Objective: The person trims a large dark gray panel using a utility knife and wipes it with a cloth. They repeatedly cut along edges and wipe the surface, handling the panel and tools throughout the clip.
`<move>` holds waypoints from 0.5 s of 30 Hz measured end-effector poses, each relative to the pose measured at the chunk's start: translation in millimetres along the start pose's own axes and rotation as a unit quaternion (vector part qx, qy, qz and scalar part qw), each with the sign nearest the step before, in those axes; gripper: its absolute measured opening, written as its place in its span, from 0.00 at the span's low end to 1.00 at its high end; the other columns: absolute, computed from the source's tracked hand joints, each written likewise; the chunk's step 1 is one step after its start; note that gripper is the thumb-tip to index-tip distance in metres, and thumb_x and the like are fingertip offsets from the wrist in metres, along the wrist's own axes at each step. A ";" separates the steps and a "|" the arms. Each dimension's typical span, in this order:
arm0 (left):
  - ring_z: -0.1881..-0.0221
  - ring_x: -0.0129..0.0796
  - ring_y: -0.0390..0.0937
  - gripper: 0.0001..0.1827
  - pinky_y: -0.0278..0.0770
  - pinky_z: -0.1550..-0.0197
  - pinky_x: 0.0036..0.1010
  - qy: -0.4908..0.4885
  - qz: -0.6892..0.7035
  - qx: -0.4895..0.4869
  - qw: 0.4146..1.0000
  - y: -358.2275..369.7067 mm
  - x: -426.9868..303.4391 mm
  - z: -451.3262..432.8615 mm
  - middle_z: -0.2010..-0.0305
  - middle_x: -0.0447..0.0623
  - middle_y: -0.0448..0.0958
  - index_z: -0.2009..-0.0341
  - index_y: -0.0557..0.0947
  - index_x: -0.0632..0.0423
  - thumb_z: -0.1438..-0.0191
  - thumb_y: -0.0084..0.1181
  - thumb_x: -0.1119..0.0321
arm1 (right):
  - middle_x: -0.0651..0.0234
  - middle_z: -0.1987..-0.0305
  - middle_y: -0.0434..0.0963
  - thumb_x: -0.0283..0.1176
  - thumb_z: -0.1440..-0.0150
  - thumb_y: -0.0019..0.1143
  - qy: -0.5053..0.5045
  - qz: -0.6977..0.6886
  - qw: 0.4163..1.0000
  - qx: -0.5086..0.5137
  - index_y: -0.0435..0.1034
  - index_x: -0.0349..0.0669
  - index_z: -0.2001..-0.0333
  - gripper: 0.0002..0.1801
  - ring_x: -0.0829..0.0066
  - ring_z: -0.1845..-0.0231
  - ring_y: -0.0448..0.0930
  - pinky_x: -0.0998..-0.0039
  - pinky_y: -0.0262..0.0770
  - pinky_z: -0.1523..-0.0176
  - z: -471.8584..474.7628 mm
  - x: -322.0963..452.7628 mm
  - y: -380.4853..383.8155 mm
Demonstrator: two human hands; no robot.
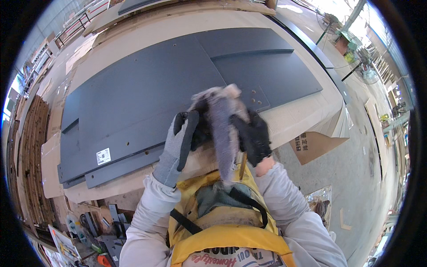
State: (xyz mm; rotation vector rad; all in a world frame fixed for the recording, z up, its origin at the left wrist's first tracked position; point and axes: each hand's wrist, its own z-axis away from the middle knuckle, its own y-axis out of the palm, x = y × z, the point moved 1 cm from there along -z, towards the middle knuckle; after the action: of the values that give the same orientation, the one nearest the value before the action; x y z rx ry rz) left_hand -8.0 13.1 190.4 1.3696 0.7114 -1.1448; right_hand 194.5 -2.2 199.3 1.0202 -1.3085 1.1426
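A worn grey cloth [222, 130] with frayed edges, blurred by motion, hangs between my two gloved hands, above the yellow apron [190, 187]. My left hand [181, 143], in a grey and black glove, grips its left side. On the other side my right hand [252, 138], in a black glove, has its fingers on the cloth. Some fingertips are hidden by it. Beyond my hands, dark grey panels [150, 83] with drilled holes lie stacked on a padded, covered table. A white label [103, 156] is stuck near the panels' lower left edge.
The table's pale covering [297, 115] drapes over its right edge. A cardboard piece [315, 147] pokes out below it. Brown boards [33, 150] are stacked at the left, with tools and offcuts at the lower left. Standing fans [367, 68] are at the upper right.
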 end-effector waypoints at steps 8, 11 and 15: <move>0.64 0.43 0.72 0.13 0.72 0.61 0.33 0.160 -0.678 -0.245 0.674 -107.3 -54.6 -10.3 0.64 0.52 0.71 0.65 0.73 0.55 0.53 0.60 0.64 | 0.53 0.56 0.75 0.37 0.45 0.47 -0.087 0.569 0.812 -0.093 0.68 0.38 0.52 0.19 0.53 0.53 0.74 0.59 0.70 0.50 -59.9 8.3 -54.1; 0.60 0.47 0.71 0.14 0.69 0.58 0.38 0.197 -0.743 -0.225 0.598 -122.1 -40.5 -12.1 0.62 0.53 0.70 0.67 0.73 0.55 0.53 0.58 0.61 | 0.51 0.57 0.75 0.36 0.49 0.54 -0.172 0.329 0.928 0.033 0.69 0.40 0.54 0.19 0.55 0.56 0.77 0.62 0.73 0.53 -44.2 -14.1 22.3; 0.58 0.48 0.70 0.17 0.69 0.58 0.39 0.168 -0.728 -0.209 0.631 -122.6 -39.5 -13.9 0.62 0.53 0.70 0.64 0.74 0.55 0.54 0.59 0.58 | 0.50 0.56 0.75 0.36 0.49 0.55 -0.255 0.306 0.909 0.125 0.68 0.40 0.52 0.21 0.55 0.54 0.77 0.61 0.73 0.51 -12.7 -33.4 120.5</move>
State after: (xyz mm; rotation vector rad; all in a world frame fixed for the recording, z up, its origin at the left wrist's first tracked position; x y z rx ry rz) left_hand -130.3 54.2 179.1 0.3293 2.4424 -1.6895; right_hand 80.4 29.8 157.3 1.1815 -2.0348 1.6093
